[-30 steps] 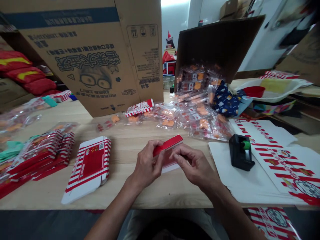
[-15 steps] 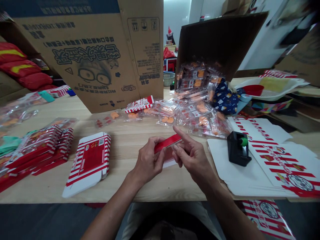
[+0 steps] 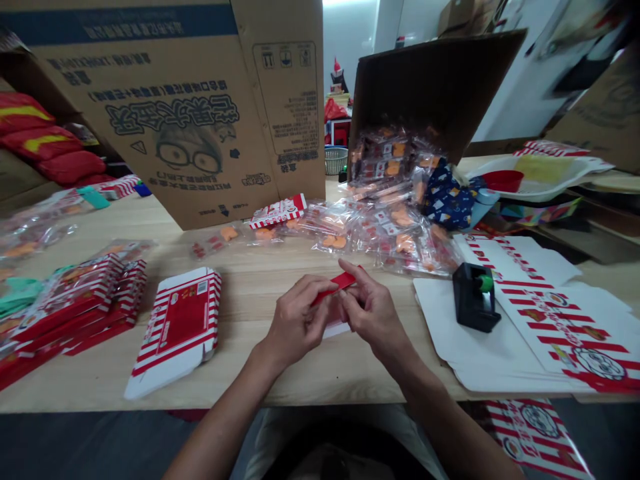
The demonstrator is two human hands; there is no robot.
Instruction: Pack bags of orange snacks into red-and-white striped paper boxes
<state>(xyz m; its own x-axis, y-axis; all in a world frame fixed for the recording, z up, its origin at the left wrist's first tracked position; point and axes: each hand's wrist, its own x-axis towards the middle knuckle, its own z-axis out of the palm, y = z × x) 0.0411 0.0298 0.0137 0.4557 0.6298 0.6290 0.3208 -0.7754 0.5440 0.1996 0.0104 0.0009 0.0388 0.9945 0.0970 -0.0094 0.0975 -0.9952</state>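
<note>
Red-topped, narrow cardboard box (image 3: pixel 345 279) sits between the two hands at the near middle of the worktop (image 3: pixel 340 383), partly hidden by them. At far left of the row lies a stack of red-and-white striped boxes with clear windows (image 3: pixel 75 300); right of it, a striped carton with a white end flap (image 3: pixel 187 310). Next, the left hand (image 3: pixel 300 317) grips the box's left end between thumb and fingers. The right hand's (image 3: pixel 373 303) bent fingers meet its right end, index extended along the far side; whether they pinch it, I cannot tell. Farther right stands a black tape dispenser (image 3: pixel 473 300).
</note>
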